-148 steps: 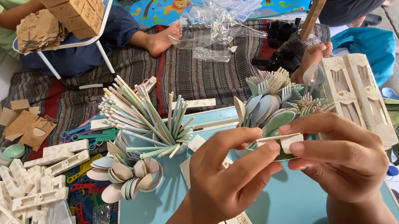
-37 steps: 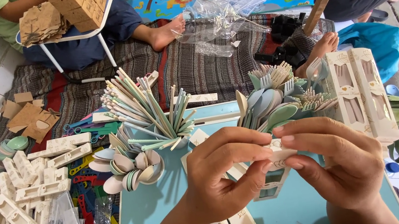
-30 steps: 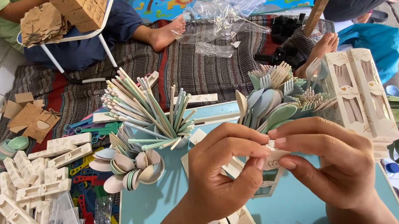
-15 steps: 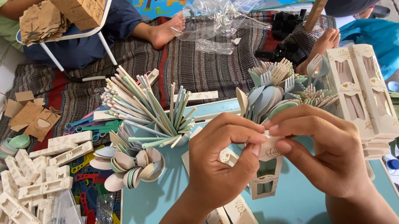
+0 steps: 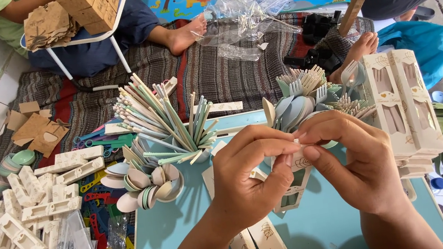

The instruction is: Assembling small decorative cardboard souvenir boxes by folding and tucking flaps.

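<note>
Pinching a small cream card sleeve (image 5: pixel 295 173) above the near middle of the pale blue table (image 5: pixel 327 230), left hand (image 5: pixel 249 181) and right hand (image 5: pixel 355 167) meeting fingertip to fingertip at its top edge, both narrowed onto the card rather than spread. Judging the fold best done by keeping the thumbs low on the panel, pressing evenly along the crease and avoiding crushing the cut-out window. Lying flat just nearer, two folded sleeves (image 5: pixel 260 248). Standing further left, a cup of sticks (image 5: pixel 167 126) beside a cluster of spoons (image 5: pixel 146 183); further right, forks and spoons (image 5: pixel 303 96) and a stack of finished boxes (image 5: pixel 405 109). Spilling over the floor at near left, more flat card blanks (image 5: pixel 23 225). Covering the far floor, a striped mat (image 5: pixel 214 68), with other people sitting beyond it by a white chair (image 5: pixel 85 40) holding brown cartons.
</note>
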